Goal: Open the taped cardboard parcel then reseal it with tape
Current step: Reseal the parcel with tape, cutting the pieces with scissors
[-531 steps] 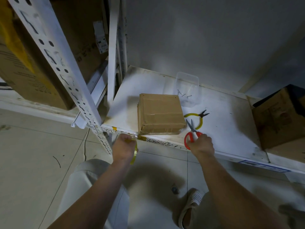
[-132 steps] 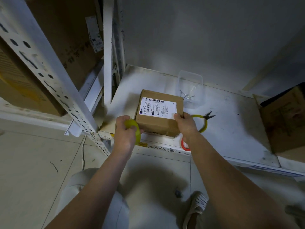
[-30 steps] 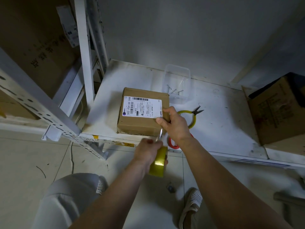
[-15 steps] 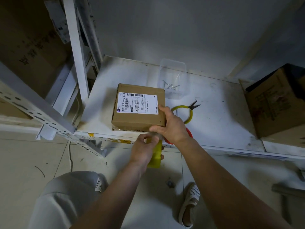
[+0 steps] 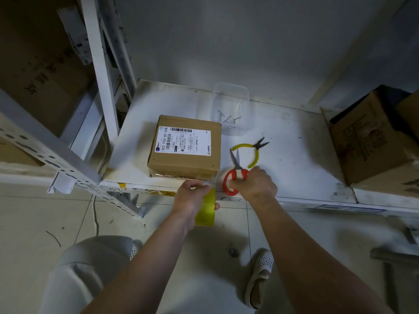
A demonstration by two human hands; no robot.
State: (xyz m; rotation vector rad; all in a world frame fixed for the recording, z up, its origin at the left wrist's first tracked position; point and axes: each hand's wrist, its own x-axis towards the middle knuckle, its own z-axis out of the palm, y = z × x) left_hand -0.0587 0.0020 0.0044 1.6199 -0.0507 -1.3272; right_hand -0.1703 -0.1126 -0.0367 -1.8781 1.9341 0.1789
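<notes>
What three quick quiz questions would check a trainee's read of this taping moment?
1. True or false: the left hand holds the yellow tape roll.
2. What does the right hand grip? A) yellow pliers B) red scissors C) clear tub
3. Fill in: the parcel lies with its shipping ____ facing up.

Key: 1 true. 2 B, the red scissors; the yellow pliers lie untouched on the shelf. 3 label.

Storeroom; slotted steel racking [image 5: 49,152], cartons [image 5: 371,137]
</notes>
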